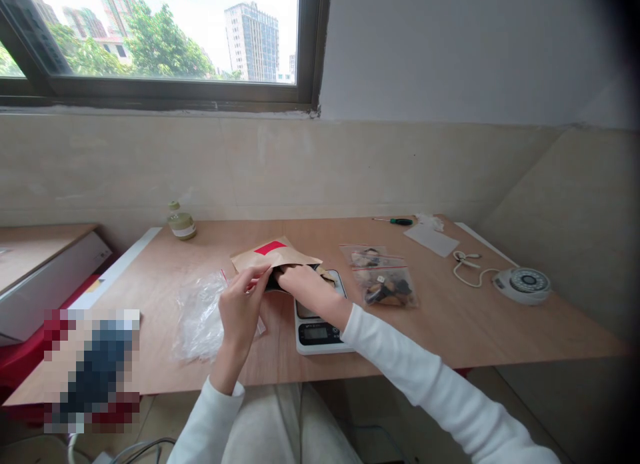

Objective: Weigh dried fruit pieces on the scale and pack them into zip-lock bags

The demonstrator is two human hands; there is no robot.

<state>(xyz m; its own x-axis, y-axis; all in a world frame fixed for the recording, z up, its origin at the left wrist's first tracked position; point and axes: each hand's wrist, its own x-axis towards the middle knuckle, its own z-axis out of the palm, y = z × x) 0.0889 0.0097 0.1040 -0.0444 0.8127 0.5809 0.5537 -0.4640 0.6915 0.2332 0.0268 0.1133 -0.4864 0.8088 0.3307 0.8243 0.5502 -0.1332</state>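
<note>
My left hand point(241, 299) pinches the lip of the kraft bag point(299, 254); my right hand point(306, 284) reaches inside, grip unseen. Bag's just beyond both, mouth facing the table's point(475, 324) front edge.

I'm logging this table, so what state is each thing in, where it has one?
Brown paper bag with red patch: mouth open, pinched by left hand, right hand at opening
Clear plastic bag: crumpled
White digital scale: reading illegible
Two clear zip bags: holding dark parts, seals unclear
Slim green-handled screwdriver: lying flat
Pale-green bottle: upright, capped
White round device: white cord attached, looped
White rectangular sheet: flat
</note>
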